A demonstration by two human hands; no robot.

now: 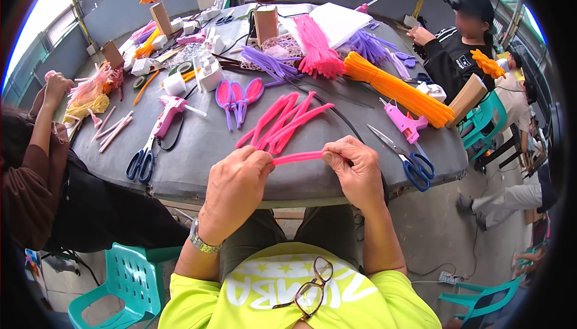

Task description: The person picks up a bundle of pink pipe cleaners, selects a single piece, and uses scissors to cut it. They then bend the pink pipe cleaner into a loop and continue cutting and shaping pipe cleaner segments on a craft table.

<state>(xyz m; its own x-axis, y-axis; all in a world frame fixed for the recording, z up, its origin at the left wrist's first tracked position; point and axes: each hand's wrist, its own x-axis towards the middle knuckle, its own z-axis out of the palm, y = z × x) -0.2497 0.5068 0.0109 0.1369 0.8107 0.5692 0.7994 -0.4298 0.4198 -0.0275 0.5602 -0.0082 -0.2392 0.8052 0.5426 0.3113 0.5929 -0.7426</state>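
A bright pink pipe cleaner (299, 158), doubled into parallel strands, is stretched sideways between my hands near the table's front edge. My left hand (236, 182) pinches its left end, and my right hand (356, 170) pinches the right end; my fingers partly hide both ends. Just beyond lie several folded pink pipe cleaners (282, 124). Farther off, pink loops edged in purple (239, 97) rest on the grey tabletop (198, 173). Dark-handled scissors (415, 167) lie to the right of my right hand. Another pair of scissors (142, 164) is left of my left hand.
A pink glue gun (168, 115) lies on the left, another glue gun (406, 123) on the right. Bundles of orange pipe cleaners (399, 88) and pink pipe cleaners (318, 46) fill the far side. People sit left and far right; a green chair (129, 284) stands lower left.
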